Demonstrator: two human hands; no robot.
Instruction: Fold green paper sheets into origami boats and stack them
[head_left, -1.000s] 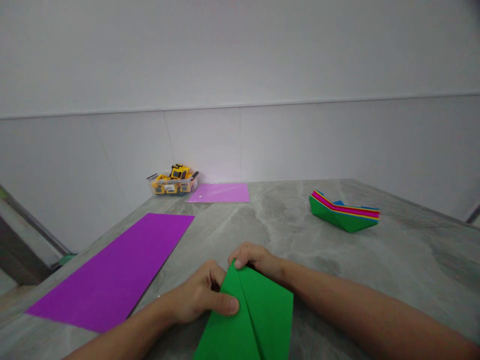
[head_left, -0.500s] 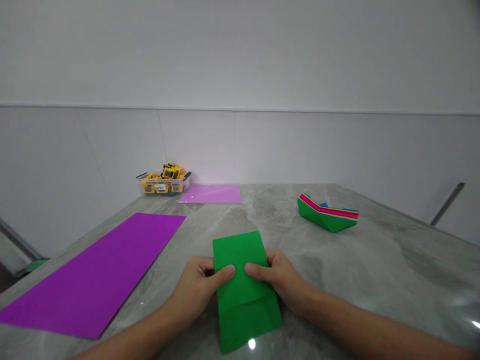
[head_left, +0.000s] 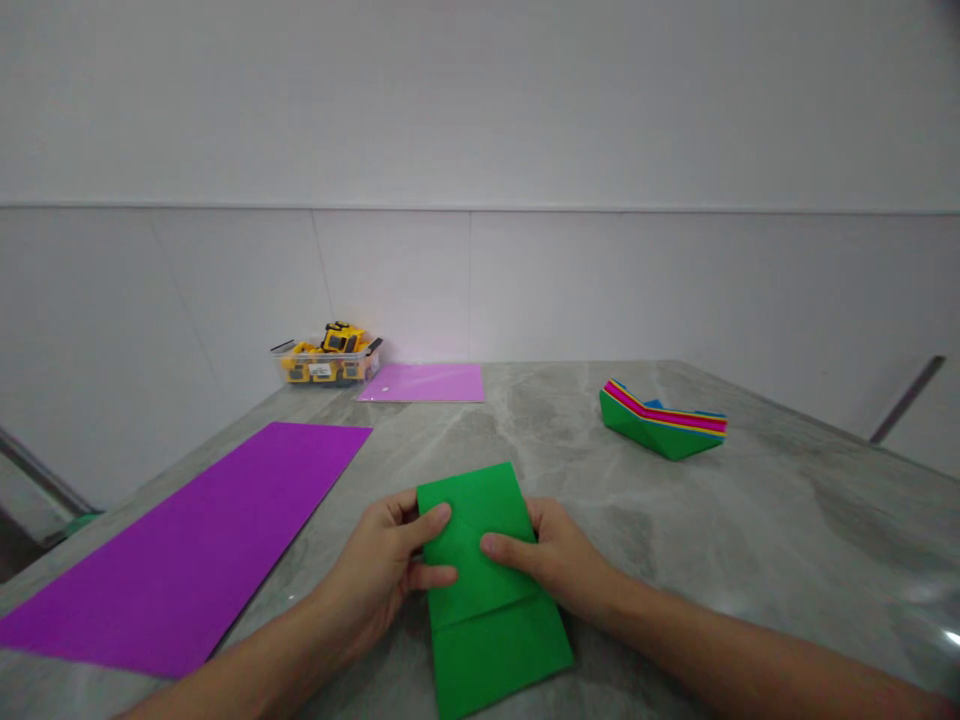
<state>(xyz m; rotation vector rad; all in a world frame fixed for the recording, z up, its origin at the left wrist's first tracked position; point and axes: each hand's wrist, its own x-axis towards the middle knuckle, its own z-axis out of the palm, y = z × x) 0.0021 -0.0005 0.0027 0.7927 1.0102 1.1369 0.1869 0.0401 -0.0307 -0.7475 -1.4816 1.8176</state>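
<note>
A: Surroundings on the bench [head_left: 787, 520]?
B: Top's grey, marbled. Big purple sheet [head_left: 210, 550] flat along the left side.
A: Back edge?
B: Clear tub [head_left: 371, 366], far left, loaded with yellow-and-black toys [head_left: 343, 338] (white label [head_left: 319, 371] on its front). Pale pink sheet [head_left: 422, 383] lies flat just right of it.
A: Right side?
B: Folded boat [head_left: 664, 424], upright, well apart from both sheets. Green hull, pink, yellow and blue bands up top.
A: Behind?
B: Pale wall [head_left: 480, 120], one horizontal seam [head_left: 480, 211]. Dark strip [head_left: 907, 400] slants at far right.

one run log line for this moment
left grip: folded green paper; right grip: same paper; deep-purple sheet: at left; green boat: at right
</note>
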